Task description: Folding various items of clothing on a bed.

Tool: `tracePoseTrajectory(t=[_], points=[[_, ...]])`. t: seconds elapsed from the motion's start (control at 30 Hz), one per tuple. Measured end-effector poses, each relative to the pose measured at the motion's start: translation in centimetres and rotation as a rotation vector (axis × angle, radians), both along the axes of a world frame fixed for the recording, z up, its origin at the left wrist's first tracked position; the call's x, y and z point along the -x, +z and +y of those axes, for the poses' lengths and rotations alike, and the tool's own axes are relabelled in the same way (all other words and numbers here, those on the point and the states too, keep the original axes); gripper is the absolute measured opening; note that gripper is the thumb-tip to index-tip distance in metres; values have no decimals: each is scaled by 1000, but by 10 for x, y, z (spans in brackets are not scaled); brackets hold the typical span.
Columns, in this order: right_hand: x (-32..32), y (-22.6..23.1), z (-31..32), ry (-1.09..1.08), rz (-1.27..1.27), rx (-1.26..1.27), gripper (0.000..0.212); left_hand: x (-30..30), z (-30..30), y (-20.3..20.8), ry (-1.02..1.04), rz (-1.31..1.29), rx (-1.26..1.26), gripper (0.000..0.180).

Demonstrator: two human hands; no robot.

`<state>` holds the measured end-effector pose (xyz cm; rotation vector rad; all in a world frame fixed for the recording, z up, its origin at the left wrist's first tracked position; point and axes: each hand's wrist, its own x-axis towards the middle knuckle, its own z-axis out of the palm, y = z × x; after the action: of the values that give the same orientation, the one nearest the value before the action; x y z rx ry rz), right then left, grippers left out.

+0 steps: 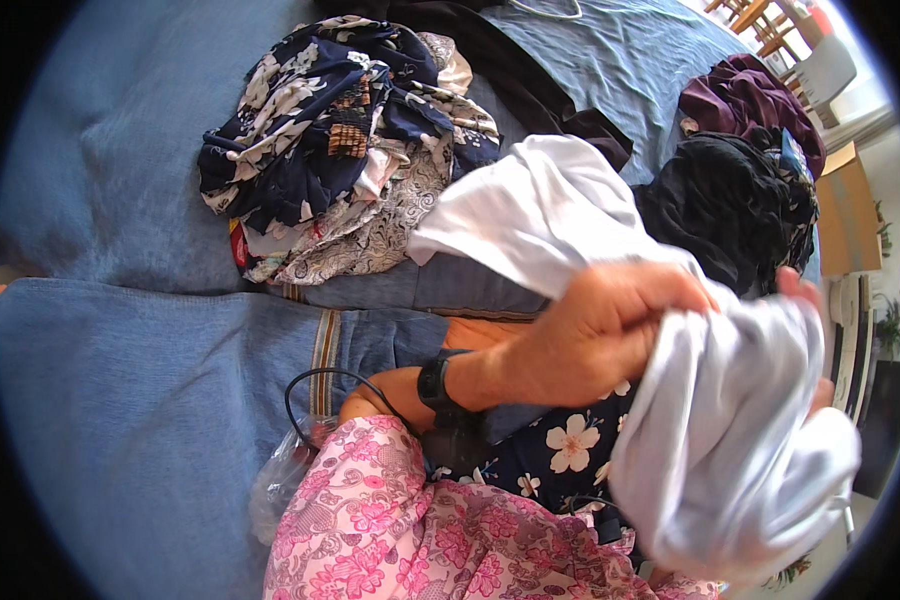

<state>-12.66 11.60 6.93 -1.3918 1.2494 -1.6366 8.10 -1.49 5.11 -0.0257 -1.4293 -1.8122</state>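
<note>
A white garment (pixel 730 440), smeared by motion, is held up in front of me on the right. My left hand (pixel 610 315) pinches it near the middle, fingers closed on the fabric; a dark watch (pixel 434 385) is on that wrist. One part of the garment stretches away over the bed, while the rest hangs in loose folds on the near side. My right hand (pixel 802 288) is mostly hidden behind those folds at the far right; a few blurred fingers show at the cloth's edge and seem to grip it.
A blue bedcover (pixel 130 200) lies beneath everything. On it are a heap of navy floral and paisley clothes (pixel 320 130), a black garment (pixel 720 200), a maroon one (pixel 740 100) and dark trousers (pixel 530 90). A clear plastic bag (pixel 280 480) sits beside my pink floral sleeve. A cardboard box (pixel 848 215) stands right.
</note>
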Motion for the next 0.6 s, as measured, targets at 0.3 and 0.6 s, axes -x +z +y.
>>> tracePoseTrajectory(t=[0.3,0.6], points=[[-13,-5,-17,-53,8,-153,61,13,-10,-15,96,-16,-10,12],[152,67,-46,-430,293,-241,62,-33,-70,-23,1379,-448,532,31]])
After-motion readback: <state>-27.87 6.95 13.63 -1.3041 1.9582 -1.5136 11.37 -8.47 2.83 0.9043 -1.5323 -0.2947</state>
